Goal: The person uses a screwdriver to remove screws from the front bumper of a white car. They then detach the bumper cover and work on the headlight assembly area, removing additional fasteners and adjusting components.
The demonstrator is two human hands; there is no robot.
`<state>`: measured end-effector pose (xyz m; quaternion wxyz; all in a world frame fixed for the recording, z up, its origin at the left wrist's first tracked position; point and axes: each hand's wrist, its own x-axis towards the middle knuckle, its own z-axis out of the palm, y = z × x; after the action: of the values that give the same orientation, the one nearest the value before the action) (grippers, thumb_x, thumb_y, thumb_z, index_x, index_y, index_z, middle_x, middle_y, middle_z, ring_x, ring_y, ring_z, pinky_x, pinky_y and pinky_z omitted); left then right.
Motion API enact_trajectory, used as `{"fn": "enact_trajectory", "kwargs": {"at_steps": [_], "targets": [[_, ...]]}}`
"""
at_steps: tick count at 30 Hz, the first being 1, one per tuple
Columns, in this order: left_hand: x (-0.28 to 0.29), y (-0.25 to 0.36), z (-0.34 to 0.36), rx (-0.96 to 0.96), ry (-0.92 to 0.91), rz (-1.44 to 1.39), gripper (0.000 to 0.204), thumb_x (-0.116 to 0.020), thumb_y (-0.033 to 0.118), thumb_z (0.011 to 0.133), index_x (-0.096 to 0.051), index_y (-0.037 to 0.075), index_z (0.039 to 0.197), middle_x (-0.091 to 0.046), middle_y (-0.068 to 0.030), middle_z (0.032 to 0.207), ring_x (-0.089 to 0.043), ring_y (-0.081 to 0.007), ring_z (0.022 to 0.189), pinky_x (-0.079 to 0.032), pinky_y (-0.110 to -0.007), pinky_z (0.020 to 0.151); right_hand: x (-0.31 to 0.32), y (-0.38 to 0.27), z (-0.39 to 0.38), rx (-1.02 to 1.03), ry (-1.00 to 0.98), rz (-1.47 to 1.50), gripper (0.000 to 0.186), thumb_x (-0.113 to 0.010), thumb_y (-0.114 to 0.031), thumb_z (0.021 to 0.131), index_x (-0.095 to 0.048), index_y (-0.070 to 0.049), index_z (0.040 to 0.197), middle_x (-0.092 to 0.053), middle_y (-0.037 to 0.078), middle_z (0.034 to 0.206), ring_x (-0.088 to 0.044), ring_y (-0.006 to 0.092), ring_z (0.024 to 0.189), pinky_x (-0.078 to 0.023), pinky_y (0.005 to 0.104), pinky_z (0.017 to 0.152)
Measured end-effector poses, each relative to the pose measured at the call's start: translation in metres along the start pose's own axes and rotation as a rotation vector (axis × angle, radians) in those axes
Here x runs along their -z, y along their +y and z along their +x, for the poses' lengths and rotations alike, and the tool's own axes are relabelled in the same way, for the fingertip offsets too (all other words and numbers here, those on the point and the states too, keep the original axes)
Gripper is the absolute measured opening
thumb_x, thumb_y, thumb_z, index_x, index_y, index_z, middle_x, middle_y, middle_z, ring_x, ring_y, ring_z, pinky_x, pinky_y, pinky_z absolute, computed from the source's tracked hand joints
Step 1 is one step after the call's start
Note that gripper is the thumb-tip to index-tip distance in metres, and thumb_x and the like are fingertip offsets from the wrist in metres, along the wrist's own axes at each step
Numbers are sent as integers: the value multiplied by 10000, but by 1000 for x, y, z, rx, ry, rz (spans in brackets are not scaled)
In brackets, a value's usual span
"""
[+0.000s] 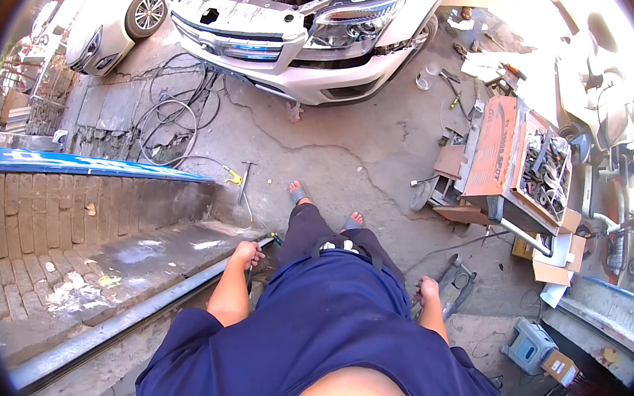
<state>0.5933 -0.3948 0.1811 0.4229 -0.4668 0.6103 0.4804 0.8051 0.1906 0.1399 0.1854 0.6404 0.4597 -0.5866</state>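
My left hand (247, 255) hangs beside my dark trousers, fingers curled on a thin dark item I cannot make out. A green fitting (275, 237) on a thin line lies just beyond it, near the metal rail (127, 308). My right hand (427, 289) is at my other side with fingers curled; whether it holds anything is hidden. Behind it on the ground is a grey metal floor jack (454, 280). A yellow air gun (232, 176) and a T-handled tool (244, 183) lie on the concrete ahead.
A white car (336, 78) with raised bonnet stands ahead, another car (95, 43) left. Hoses (169, 111) coil between them and a low wall with a blue sign (91, 165). An orange tool cart (492, 161), boxes (559, 259), a scooter (598, 95) and scattered tools stand right.
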Motion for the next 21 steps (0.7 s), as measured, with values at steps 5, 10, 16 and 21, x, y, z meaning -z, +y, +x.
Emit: {"fn": "enact_trajectory", "kwargs": {"at_steps": [5,10,16,21], "targets": [[-13,-10,13,-1,4,8,232,-443,205,969,-541,0,920,-608,-158,776,-386,-133,517,-327,-291,441,6,-29,-7,10,0,-71,159,-508,-190,937,-556,-64,1022,-586,61,771,-463,147,528,-436,340,484],[-19,-29,22,-3,46,-24,328,-470,296,1011,-558,-2,905,-623,-155,773,-414,-147,505,-333,-305,436,11,-64,-11,5,-22,-204,152,-505,-212,934,-578,-81,960,-573,54,752,-455,153,567,-451,358,549],[-10,-43,26,15,115,12,311,-510,262,960,-621,-18,881,-661,-153,781,-464,-183,531,-383,-339,464,-9,-116,-11,32,-1,-326,153,-530,-215,931,-576,-72,959,-580,59,753,-467,148,563,-453,348,531],[5,-23,41,-30,215,-38,270,-518,178,883,-629,-50,792,-660,-163,712,-527,-239,470,-419,-393,438,-62,-167,-16,110,-61,-451,161,-534,-204,928,-576,-59,985,-586,64,756,-461,142,520,-447,339,483]]}}
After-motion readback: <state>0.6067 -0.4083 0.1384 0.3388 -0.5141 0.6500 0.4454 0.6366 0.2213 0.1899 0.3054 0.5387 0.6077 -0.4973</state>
